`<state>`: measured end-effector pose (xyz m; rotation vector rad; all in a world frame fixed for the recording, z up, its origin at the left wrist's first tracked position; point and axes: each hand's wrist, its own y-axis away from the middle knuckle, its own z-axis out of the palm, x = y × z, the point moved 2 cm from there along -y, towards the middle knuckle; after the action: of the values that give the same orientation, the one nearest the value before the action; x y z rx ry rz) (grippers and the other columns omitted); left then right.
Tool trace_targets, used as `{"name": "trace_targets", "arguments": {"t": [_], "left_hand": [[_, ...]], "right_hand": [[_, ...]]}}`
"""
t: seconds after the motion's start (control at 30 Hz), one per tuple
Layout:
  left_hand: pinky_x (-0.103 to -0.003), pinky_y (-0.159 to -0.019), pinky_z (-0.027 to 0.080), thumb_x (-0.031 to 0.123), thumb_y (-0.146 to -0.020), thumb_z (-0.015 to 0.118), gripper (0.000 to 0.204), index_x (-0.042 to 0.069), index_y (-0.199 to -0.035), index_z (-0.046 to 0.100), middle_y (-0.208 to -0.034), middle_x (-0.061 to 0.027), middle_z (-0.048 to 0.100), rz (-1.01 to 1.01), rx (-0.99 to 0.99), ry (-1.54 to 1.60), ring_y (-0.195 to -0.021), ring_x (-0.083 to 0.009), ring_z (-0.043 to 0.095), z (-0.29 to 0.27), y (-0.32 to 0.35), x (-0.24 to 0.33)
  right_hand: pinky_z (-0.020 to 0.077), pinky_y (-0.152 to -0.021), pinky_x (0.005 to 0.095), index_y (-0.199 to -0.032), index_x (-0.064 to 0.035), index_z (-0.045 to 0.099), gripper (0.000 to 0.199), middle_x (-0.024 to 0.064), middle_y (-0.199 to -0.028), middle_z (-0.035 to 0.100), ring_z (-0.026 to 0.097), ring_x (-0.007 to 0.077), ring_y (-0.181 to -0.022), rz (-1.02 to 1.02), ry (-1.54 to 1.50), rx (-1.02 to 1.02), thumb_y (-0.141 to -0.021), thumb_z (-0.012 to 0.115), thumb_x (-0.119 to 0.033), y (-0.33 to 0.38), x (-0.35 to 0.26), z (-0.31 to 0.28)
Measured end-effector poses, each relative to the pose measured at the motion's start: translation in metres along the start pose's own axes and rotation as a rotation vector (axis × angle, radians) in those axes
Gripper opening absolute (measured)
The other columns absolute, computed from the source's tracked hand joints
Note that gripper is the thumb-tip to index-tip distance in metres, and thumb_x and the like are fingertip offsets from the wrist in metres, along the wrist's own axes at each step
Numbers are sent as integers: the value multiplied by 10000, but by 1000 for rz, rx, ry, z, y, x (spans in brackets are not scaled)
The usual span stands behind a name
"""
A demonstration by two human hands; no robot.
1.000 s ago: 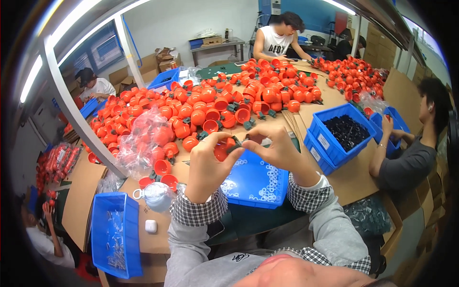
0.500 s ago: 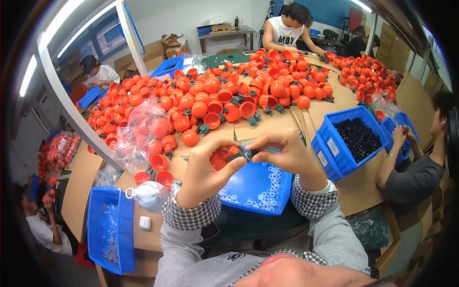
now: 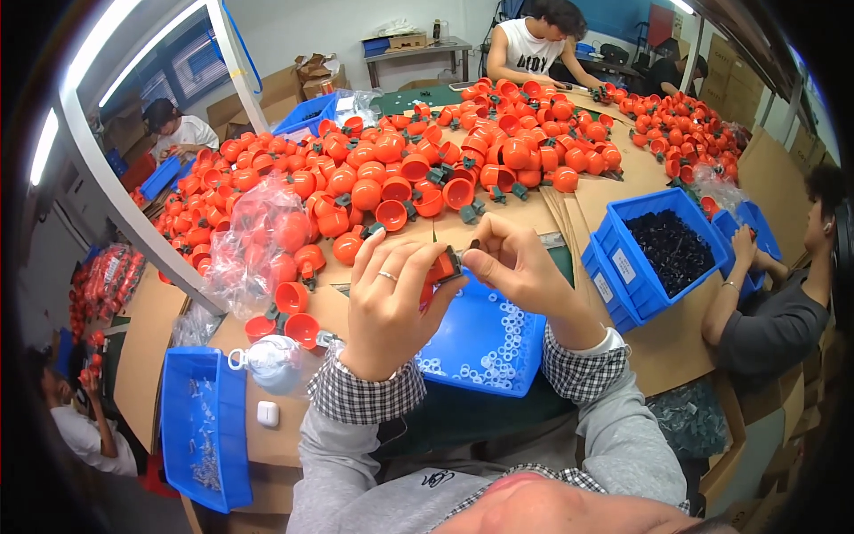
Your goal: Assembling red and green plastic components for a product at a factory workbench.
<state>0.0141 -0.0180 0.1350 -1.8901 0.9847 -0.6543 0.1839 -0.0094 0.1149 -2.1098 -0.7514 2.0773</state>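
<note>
My left hand (image 3: 389, 298) is closed around a red plastic cup (image 3: 441, 266) with a dark fitting at its end, and fingers hide most of the cup. Close to that fitting, my right hand (image 3: 525, 271) pinches a small dark piece (image 3: 474, 244), too small to make out. Both hands are raised over a shallow blue tray (image 3: 531, 356) holding small white rings (image 3: 491, 363). Beyond them spreads a large heap of similar red cups (image 3: 366, 194) with dark green fittings.
At left stands a blue bin (image 3: 233, 427) of small clear parts, beside a white case (image 3: 268, 414) and a round pale-blue pouch (image 3: 274, 365). A blue bin of black parts (image 3: 663, 249) sits at right. Plastic bagging (image 3: 253, 240) lies left. Several people work around the table.
My left hand has turned, its back now showing and the cup more covered. My right hand has drawn slightly away from the fitting, with the small dark piece between its fingertips.
</note>
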Motion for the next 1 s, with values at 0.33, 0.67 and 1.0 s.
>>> {"name": "trace_targets", "arguments": {"t": [0.33, 0.67, 1.0], "left_hand": [[-258, -606, 467, 139, -699, 759, 306, -18, -916, 610, -729, -93, 607, -537, -151, 565, -659, -144, 588, -3, 7, -13], [-420, -822, 459, 178, -662, 759, 350, 24, -935, 605, -851, -107, 613, -19, 21, -2, -810, -271, 600, 1, 1, -5], [-438, -940, 372, 383, -772, 687, 535, 16, -1132, 540, -1106, -202, 517, -19, 235, 108, -1072, -322, 513, -8, -4, 1]], "right_hand": [[477, -666, 239, -918, -2, 665, 180, 55, -818, 634, 589, 106, -744, -250, 226, -9, -751, 708, -54, 1, -16, -3], [461, -616, 235, -860, 35, 619, 189, 46, -731, 619, 573, 83, -669, -90, 263, 107, -811, 674, -139, -3, -1, -3], [444, -548, 247, -851, 14, 582, 167, 77, -703, 598, 568, 128, -596, -454, 465, 300, -795, 678, -110, 4, -14, 5]]}}
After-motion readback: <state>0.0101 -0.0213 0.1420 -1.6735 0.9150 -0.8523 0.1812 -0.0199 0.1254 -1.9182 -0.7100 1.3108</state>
